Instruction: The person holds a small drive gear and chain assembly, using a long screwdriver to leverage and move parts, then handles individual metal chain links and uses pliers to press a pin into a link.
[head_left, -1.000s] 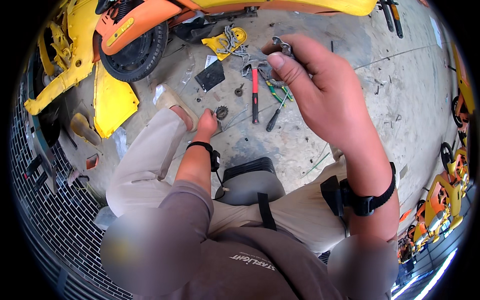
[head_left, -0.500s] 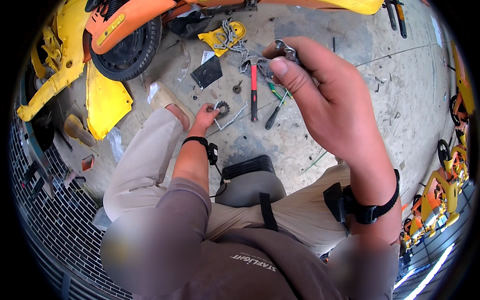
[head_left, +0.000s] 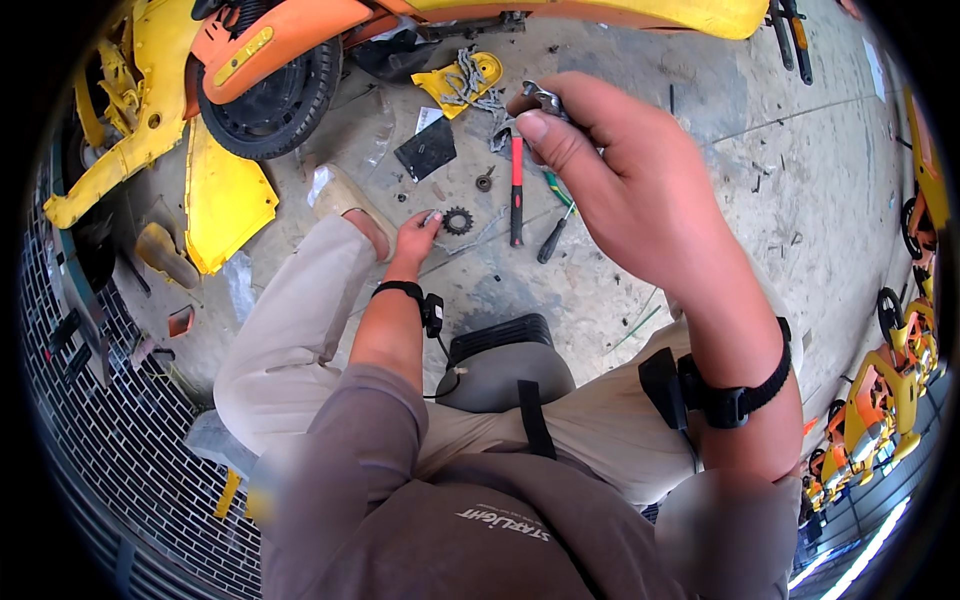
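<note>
My right hand point(head_left: 625, 180) is raised in front of me, its thumb and fingers closed on a small shiny metal piece point(head_left: 543, 97) with a curved end. Its exact kind is unclear, as the hand covers most of it. Lower down, my left hand point(head_left: 413, 238) reaches past my left knee, thumb and finger pinched on a small grey piece point(head_left: 432, 217) too small to name. A dark toothed sprocket point(head_left: 457, 220) lies just beyond those fingertips. Beside it on the floor runs a twisted grey rag strip point(head_left: 487, 232).
A red-and-black-handled hammer point(head_left: 517, 190) and a screwdriver point(head_left: 553, 238) lie on the concrete. Near them are a black flat sheet point(head_left: 427, 150), a round metal part point(head_left: 485, 180) and a yellow part point(head_left: 488, 68) with a grey rag. An orange scooter's wheel point(head_left: 275, 110) and yellow panels point(head_left: 225, 200) stand left.
The sprocket, earlier at my left fingertips with the rag strip, now sits apart from them. My right hand has shifted slightly left, still gripping the metal piece.
</note>
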A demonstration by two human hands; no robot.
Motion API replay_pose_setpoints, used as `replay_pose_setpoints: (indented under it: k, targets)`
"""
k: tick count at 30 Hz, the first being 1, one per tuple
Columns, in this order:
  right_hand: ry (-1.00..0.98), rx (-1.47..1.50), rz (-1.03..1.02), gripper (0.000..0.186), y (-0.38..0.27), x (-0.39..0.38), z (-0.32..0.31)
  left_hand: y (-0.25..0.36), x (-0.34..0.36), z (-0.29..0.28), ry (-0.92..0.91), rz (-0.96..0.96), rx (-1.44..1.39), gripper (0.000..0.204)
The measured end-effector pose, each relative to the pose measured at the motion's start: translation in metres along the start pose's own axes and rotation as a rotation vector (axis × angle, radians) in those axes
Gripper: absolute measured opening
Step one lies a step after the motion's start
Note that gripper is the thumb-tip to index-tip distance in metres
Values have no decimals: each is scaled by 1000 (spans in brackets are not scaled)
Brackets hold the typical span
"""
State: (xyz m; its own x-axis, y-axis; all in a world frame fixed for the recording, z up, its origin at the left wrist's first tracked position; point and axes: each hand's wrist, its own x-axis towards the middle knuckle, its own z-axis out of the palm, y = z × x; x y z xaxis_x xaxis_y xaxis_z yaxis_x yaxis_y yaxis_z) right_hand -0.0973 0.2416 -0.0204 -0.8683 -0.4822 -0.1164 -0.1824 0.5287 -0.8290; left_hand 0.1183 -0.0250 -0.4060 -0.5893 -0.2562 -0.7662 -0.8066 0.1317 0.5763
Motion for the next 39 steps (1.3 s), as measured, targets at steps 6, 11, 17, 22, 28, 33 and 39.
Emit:
replay_pose_setpoints:
  k: [6,11,17,22,28,33,39]
  targets:
    - [-177,148,189,26,-9,-3,-14,81,-42,11,-64,43,-39,46]
    - [-318,253,159,27,-14,-9,-27,205,-124,2,-180,193,-50,40]
    - [-367,471,49,28,-35,-20,-37,307,-231,-32,-125,514,-75,32]
    - [-314,566,35,26,-48,-20,-34,345,-289,-56,-107,749,-21,29]
    - [-313,677,108,20,-53,-7,-32,363,-297,-65,-147,732,-1,30]
    - [-263,784,112,21,-45,2,-21,366,-277,-66,-163,791,-40,30]
    - [-148,923,146,21,-38,13,-5,371,-269,-73,-143,846,74,26]
